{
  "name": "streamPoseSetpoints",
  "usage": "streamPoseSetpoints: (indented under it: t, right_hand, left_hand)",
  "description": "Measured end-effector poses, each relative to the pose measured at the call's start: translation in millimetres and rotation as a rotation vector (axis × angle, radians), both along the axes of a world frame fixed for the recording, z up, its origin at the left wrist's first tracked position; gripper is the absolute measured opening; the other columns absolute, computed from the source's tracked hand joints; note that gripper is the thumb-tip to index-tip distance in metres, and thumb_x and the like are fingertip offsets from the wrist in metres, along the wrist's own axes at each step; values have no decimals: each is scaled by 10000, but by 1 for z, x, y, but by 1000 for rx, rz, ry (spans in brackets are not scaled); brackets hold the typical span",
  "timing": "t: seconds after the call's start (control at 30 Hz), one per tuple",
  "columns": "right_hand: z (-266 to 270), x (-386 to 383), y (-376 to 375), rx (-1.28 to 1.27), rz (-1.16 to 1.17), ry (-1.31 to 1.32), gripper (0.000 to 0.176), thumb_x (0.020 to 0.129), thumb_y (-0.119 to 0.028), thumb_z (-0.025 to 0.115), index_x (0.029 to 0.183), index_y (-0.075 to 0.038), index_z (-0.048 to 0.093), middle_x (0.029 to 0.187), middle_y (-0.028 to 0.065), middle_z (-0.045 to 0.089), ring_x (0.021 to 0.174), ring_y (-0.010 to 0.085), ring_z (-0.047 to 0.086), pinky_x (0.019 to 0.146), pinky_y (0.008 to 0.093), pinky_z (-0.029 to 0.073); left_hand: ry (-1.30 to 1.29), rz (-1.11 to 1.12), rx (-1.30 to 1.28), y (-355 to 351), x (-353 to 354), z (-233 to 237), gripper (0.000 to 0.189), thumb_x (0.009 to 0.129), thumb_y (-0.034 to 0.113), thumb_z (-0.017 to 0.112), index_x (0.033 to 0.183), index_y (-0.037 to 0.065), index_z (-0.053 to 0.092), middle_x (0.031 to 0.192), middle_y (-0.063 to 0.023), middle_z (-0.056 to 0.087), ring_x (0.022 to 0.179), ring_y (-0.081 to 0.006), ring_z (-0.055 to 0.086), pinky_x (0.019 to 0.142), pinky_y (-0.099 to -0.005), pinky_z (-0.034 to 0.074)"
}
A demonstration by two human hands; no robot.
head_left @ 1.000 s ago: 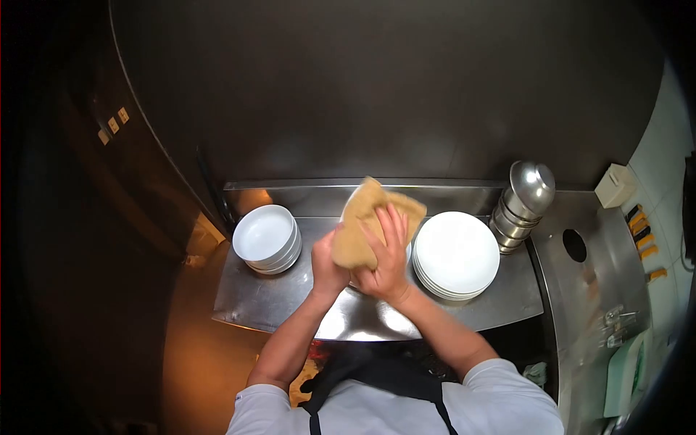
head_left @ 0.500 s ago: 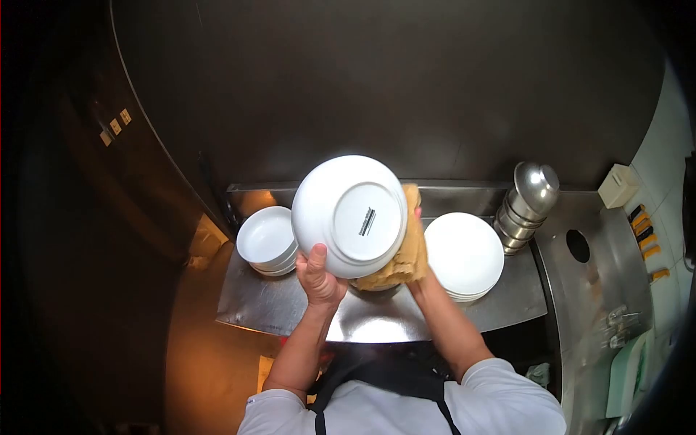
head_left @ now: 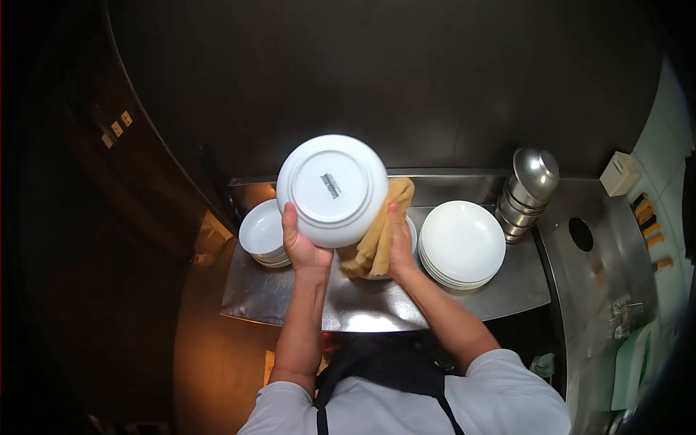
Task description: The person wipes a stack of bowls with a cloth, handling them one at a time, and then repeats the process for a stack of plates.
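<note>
My left hand (head_left: 305, 245) grips the lower edge of a white bowl (head_left: 332, 190), its thumb on the underside. The bowl's base, with a dark printed mark, faces me. At the bowl's right edge my right hand (head_left: 399, 243) is closed round a tan cloth (head_left: 375, 235), which touches the rim. A stack of white bowls (head_left: 262, 230) stands to the left, partly behind the held bowl. On the right is a stack of white plates (head_left: 462, 243). Part of another white dish (head_left: 413, 233) shows behind my right hand.
A steel counter (head_left: 362, 308) lies below my hands. Stacked metal bowls (head_left: 533, 177) stand at its back right. Further right are a cream box (head_left: 620, 174), several yellow and black handles (head_left: 653, 241), a dark round hole (head_left: 581, 234) and a pale green container (head_left: 632, 370).
The held bowl has moved up and left and turned, its printed mark now slanting the other way. My right hand and the cloth have shifted left, and more of that hand shows.
</note>
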State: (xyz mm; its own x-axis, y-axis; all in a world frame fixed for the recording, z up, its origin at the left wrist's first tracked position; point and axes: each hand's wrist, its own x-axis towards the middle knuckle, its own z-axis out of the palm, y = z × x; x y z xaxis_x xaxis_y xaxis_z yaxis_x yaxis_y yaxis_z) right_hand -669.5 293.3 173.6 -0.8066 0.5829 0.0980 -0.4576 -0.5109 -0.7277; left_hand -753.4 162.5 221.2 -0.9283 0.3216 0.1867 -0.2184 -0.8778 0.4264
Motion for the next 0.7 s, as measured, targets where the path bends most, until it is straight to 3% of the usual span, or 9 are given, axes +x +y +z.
streamPoseSetpoints:
  t: [0.1, 0.2, 0.23, 0.27, 0.3, 0.4, 0.53, 0.63, 0.7]
  right_hand:
    - [-1, 26, 31, 681, -67, -228, 530, 980, -334, 715, 1359, -13, 529, 1232, 105, 675, 1056, 173, 681, 877, 319, 561]
    - [14, 24, 28, 457, -256, 128, 416, 970, -180, 715, 1309, 9, 563, 1190, 99, 693, 1028, 183, 692, 840, 325, 567]
    - [16, 20, 16, 792, -294, 112, 496, 907, -176, 744, 1333, 9, 569, 1220, 150, 675, 1125, 261, 671, 969, 435, 518]
    - [44, 17, -15, 1352, -685, 152, 642, 775, -208, 810, 1350, -27, 591, 1267, 171, 650, 1247, 347, 595, 1112, 551, 363]
    - [53, 28, -34, 1654, -653, 145, 715, 695, -276, 815, 1350, -78, 607, 1311, 155, 631, 1315, 385, 522, 1165, 596, 219]
    - [61, 3, 2, 1622, -673, 151, 648, 723, -307, 782, 1326, -119, 638, 1307, 127, 636, 1290, 376, 541, 1138, 528, 311]
    - [16, -28, 22, 311, 81, -7, 468, 985, -409, 637, 1307, -73, 590, 1142, 75, 683, 1055, 249, 648, 923, 393, 503]
    - [30, -2, -44, -463, 266, -50, 439, 1059, -406, 563, 1293, -35, 557, 1091, 59, 686, 940, 163, 670, 829, 348, 554]
    - [9, -4, -40, -151, 229, -46, 428, 1051, -370, 589, 1297, -21, 559, 1110, 74, 684, 943, 149, 673, 826, 308, 559]
  left_hand:
    - [51, 116, -45, -21, -3, 1, 574, 1013, 362, 600, 1420, -28, 490, 1404, -168, 591, 1267, -303, 594, 1094, -437, 481]
    - [51, 219, -100, -17, 1, 3, 517, 1011, 277, 628, 1390, -51, 502, 1335, -177, 624, 1174, -277, 645, 1011, -406, 532]
    - [48, 275, -163, -8, 8, 0, 500, 1007, 257, 639, 1377, -54, 510, 1314, -175, 633, 1149, -265, 655, 993, -393, 539]
    - [49, 331, -231, -3, 13, -1, 484, 1002, 236, 649, 1364, -57, 519, 1293, -173, 642, 1123, -254, 664, 975, -381, 546]
    - [161, 244, -271, -7, 21, 3, 441, 977, 155, 681, 1333, -61, 535, 1240, -156, 663, 1074, -231, 673, 947, -358, 547]
    - [244, 269, -300, -11, 32, 11, 414, 971, 123, 679, 1314, -66, 545, 1217, -145, 671, 1060, -230, 672, 943, -355, 547]
    - [323, 423, -322, -9, 43, 10, 438, 900, 44, 742, 1285, -68, 566, 1205, -125, 674, 1071, -191, 652, 955, -331, 521]
    - [493, 503, -437, -6, 36, 6, 400, 869, 61, 795, 1213, -43, 619, 1145, -104, 698, 1013, -189, 673, 928, -322, 530]
    - [565, 584, -576, -11, 32, 13, 339, 821, 124, 865, 1070, -22, 687, 963, -86, 742, 847, -191, 712, 792, -307, 560]
